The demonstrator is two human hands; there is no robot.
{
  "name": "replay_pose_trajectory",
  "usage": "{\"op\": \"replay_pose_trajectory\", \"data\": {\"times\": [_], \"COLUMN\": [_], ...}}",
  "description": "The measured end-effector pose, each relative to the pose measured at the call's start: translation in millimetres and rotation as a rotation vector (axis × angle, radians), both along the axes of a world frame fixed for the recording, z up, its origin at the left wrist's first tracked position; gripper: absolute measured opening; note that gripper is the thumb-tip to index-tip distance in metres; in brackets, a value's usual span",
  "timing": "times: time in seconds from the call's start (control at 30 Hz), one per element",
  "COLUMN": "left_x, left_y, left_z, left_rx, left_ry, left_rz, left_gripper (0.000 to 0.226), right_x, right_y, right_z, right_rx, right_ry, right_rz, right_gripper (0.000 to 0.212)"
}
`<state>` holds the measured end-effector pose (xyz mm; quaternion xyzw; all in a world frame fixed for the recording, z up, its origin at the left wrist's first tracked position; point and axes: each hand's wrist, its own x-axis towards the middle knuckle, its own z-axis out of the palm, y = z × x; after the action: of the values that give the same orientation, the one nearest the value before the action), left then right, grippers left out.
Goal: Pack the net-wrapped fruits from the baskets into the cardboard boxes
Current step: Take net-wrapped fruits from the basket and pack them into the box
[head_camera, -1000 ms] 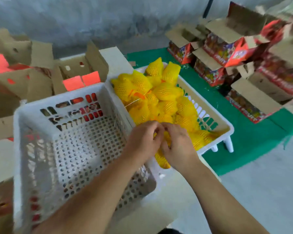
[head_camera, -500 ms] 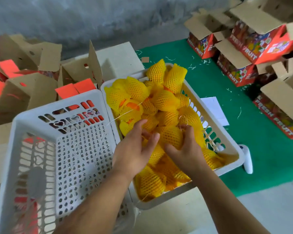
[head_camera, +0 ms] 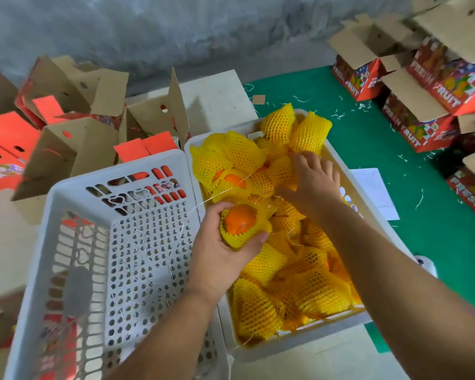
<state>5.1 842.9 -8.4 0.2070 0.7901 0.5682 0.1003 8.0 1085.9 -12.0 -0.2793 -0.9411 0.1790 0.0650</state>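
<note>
Looking down, I see green matting [head_camera: 327, 100] at upper right under a grey wall [head_camera: 176, 28], my left hand [head_camera: 225, 250] gripping a netted orange [head_camera: 240, 223], my right hand [head_camera: 313, 182] spread flat on the fruit pile [head_camera: 299, 286].

Free room: left basket [head_camera: 115, 242], open-topped, just left of the fingers [head_camera: 261, 238]. Obstacles: netted fruits [head_camera: 307, 292] heaped under and beyond the fingers; basket walls touching between; open cardboard boxes [head_camera: 74, 149] crowded beyond, far left.
</note>
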Motion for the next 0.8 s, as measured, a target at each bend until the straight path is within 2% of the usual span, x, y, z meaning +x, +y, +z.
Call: {"op": "replay_pose_trajectory", "data": {"times": [0.03, 0.1, 0.23, 0.3, 0.33, 0.4, 0.5, 0.57, 0.63, 0.7, 0.8], "left_x": [0, -1, 0, 2, 2, 5, 12, 13, 7, -7, -28], "left_y": [1, 1, 0, -2, -4, -15, -60, -111, -170, -234, -328], "left_z": [0, 0, 9, 14, 16, 23, 33, 40, 47, 51, 54], "left_rx": [-0.02, -0.043, 0.036, 0.079, 0.115, 0.266, 0.557, 0.648, 0.698, 0.741, 0.737], "left_ry": [-0.001, 0.024, 0.036, 0.103, 0.074, -0.118, -0.549, -0.774, -0.86, -0.868, -0.852], "left_rz": [-0.011, -0.034, -0.001, 0.067, 0.07, 0.076, 0.116, 0.095, 0.106, 0.139, 0.169], "left_gripper": [0.074, 0.066, 0.054, 0.043, 0.037, 0.034, 0.05, 0.058, 0.059, 0.046, 0.044], "right_x": [-9, -11, 26, 53, 65, 82, 87, 83, 76, 63, 41], "right_y": [0, -2, -32, -62, -81, -121, -185, -234, -287, -348, -437], "right_z": [-4, -10, -3, 5, 10, 21, 32, 38, 43, 50, 53], "right_rx": [0.013, -0.013, -0.217, -0.346, -0.379, -0.431, -0.498, -0.519, -0.535, -0.555, -0.649], "right_ry": [-0.034, 0.027, 0.384, 0.506, 0.533, 0.558, 0.578, 0.577, 0.589, 0.587, 0.573], "right_rz": [0.047, 0.04, -0.105, -0.065, -0.014, 0.057, 0.063, 0.079, 0.114, 0.166, 0.224], "right_gripper": [0.092, 0.092, 0.077, 0.073, 0.07, 0.059, 0.046, 0.046, 0.045, 0.042, 0.037]}}
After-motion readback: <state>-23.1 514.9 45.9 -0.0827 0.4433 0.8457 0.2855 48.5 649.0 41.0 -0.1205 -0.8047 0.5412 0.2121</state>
